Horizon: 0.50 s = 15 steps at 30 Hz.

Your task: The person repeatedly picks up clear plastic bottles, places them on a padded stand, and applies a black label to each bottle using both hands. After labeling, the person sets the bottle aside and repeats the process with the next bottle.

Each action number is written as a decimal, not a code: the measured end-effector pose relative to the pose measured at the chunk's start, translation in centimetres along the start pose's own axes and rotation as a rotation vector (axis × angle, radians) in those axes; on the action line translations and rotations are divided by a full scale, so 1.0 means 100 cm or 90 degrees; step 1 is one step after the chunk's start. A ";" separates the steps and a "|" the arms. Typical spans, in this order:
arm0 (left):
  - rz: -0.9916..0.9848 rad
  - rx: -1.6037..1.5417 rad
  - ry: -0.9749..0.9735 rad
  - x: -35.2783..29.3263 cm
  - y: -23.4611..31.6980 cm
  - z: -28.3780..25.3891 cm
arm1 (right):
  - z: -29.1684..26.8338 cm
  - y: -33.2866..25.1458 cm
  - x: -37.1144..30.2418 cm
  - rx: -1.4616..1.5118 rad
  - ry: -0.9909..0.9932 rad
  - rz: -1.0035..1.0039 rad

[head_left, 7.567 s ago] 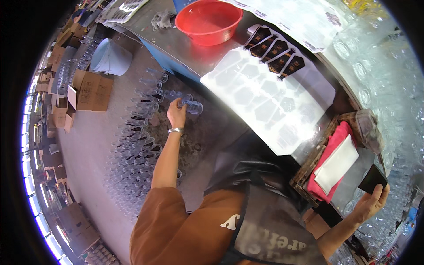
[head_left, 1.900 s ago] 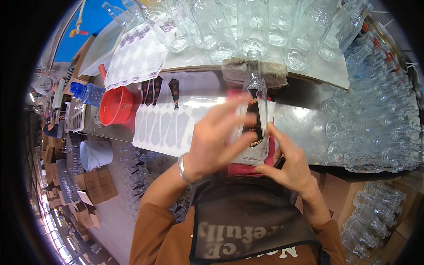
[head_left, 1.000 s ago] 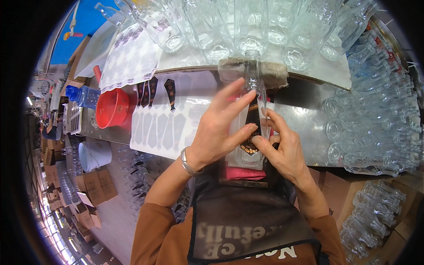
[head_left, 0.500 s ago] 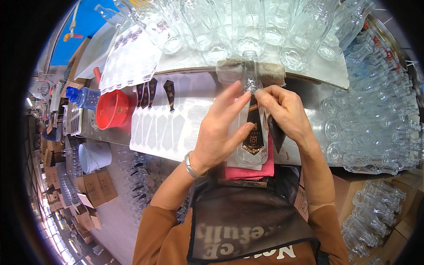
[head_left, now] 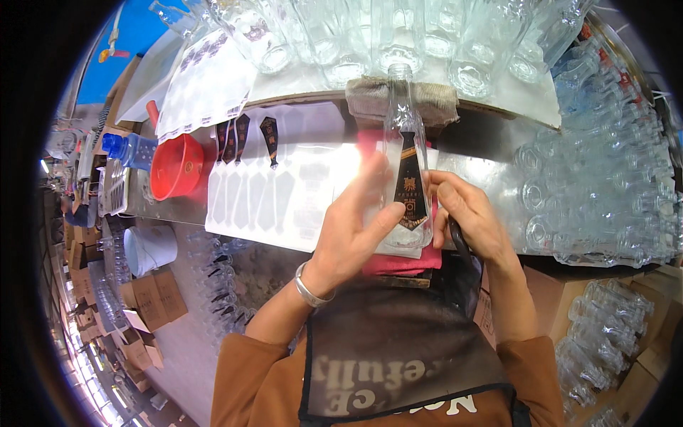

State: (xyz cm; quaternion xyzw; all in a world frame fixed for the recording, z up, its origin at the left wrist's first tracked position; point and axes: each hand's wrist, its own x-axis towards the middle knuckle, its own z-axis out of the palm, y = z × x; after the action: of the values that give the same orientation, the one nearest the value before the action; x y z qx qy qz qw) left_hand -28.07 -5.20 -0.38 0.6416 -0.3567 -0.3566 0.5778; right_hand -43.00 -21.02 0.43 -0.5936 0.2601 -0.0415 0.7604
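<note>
A clear glass bottle point(head_left: 400, 108) lies in front of me, its neck on a rolled beige cloth point(head_left: 442, 105) and its base toward me. A black tie-shaped label point(head_left: 408, 178) with gold markings sits on the bottle's front. My left hand point(head_left: 353, 226) is at the bottle's left side, fingers apart and blurred at the tips, its thumb by the label's lower part. My right hand point(head_left: 478, 217) is at the right side, fingers curled around a dark flat tool point(head_left: 461, 242) that is partly hidden. Pink cloth point(head_left: 402, 266) shows beneath the bottle.
A label sheet point(head_left: 263, 206) with a few black labels lies to the left, near a red plastic basket point(head_left: 176, 167) and a blue-capped bottle point(head_left: 131, 151). Clear bottles point(head_left: 398, 35) stand on the raised shelf; many more point(head_left: 597, 192) lie stacked at the right.
Both hands have moved down from the bottle's neck toward its lower body. The right hand has turned, and its dark tool now shows as a narrow edge below the fingers.
</note>
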 end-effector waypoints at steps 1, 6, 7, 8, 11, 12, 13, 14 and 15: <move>-0.007 -0.003 0.000 -0.004 0.000 0.002 | 0.004 0.001 -0.005 0.012 0.015 0.003; 0.015 0.006 0.001 -0.009 0.000 0.008 | 0.013 0.013 -0.007 -0.036 0.069 -0.041; 0.018 0.005 0.001 -0.010 0.001 0.008 | 0.014 0.014 -0.006 -0.059 0.080 -0.056; 0.021 0.004 0.001 -0.010 0.001 0.008 | 0.013 0.015 -0.006 -0.052 0.074 -0.056; -0.052 -0.161 -0.015 -0.004 0.003 -0.001 | 0.013 0.021 -0.005 -0.037 0.068 -0.083; -0.052 -0.170 -0.015 -0.003 0.000 -0.002 | 0.016 0.027 -0.003 -0.036 0.077 -0.110; -0.039 -0.167 -0.014 -0.003 -0.001 -0.001 | 0.018 0.030 -0.002 -0.035 0.085 -0.137; -0.026 -0.164 -0.014 -0.002 -0.002 0.000 | 0.018 0.030 -0.002 -0.045 0.088 -0.139; -0.016 -0.161 -0.013 -0.003 -0.003 0.001 | 0.017 0.030 -0.002 -0.055 0.090 -0.140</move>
State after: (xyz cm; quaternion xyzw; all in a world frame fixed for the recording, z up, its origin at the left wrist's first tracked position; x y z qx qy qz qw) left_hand -28.29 -4.96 -0.65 0.5643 -0.3070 -0.4123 0.6460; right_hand -43.13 -18.54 -2.04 -0.6460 0.2482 -0.1550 0.7051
